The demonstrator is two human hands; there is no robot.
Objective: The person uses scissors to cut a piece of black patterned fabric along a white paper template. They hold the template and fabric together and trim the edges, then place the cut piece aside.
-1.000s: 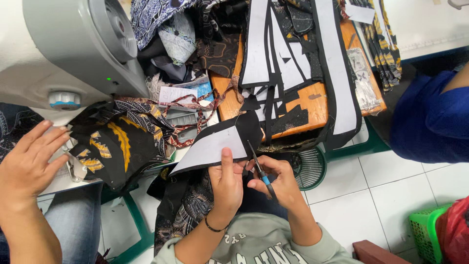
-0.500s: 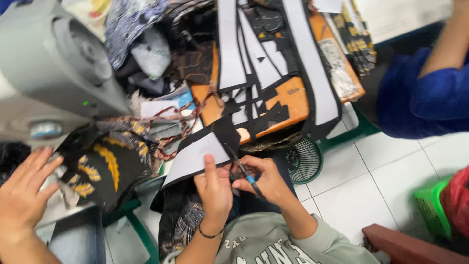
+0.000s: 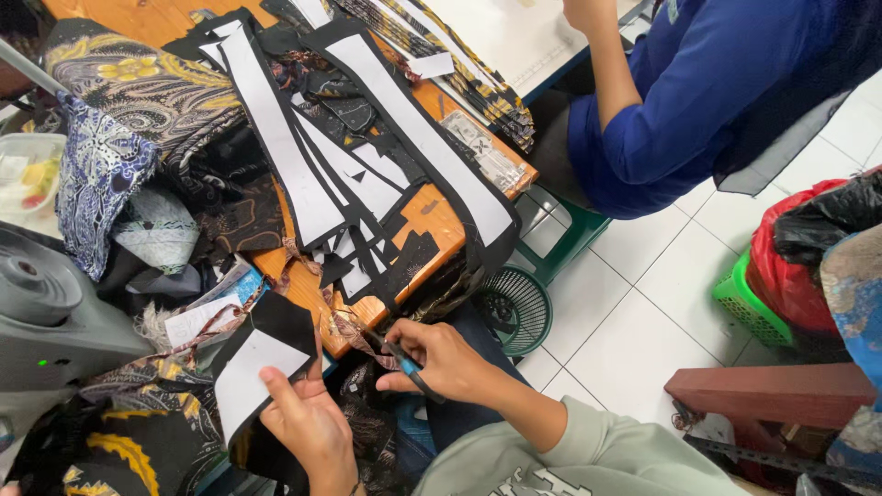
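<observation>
The left hand [image 3: 308, 427] grasps a black fabric piece [image 3: 248, 367] faced with a white panel. The thumb lies on the white face and the fingers are curled behind, lifting the piece off the clutter, apparently so that its upper edge stays free. The right hand [image 3: 446, 360] is clenched around small blue-handled snips [image 3: 401, 356]. Their dark tip points toward the piece's right corner, just beside the near edge of the orange wooden tabletop [image 3: 432, 216].

Beyond the hands, long black strips with white centres [image 3: 432, 138] lie fanned across the tabletop, some hanging over its edge. Patterned cloth is heaped to the left around a grey sewing machine [image 3: 46, 312]. A round green basket [image 3: 514, 308] stands on the tiled floor below. Across the tabletop sits a co-worker in a blue top [image 3: 698, 92], whose head is cut off by the frame.

It is hard to make out whether the snips' blades are parted or touching thread. The lower part of the held piece disappears behind the left hand and the dark cloth beneath it.
</observation>
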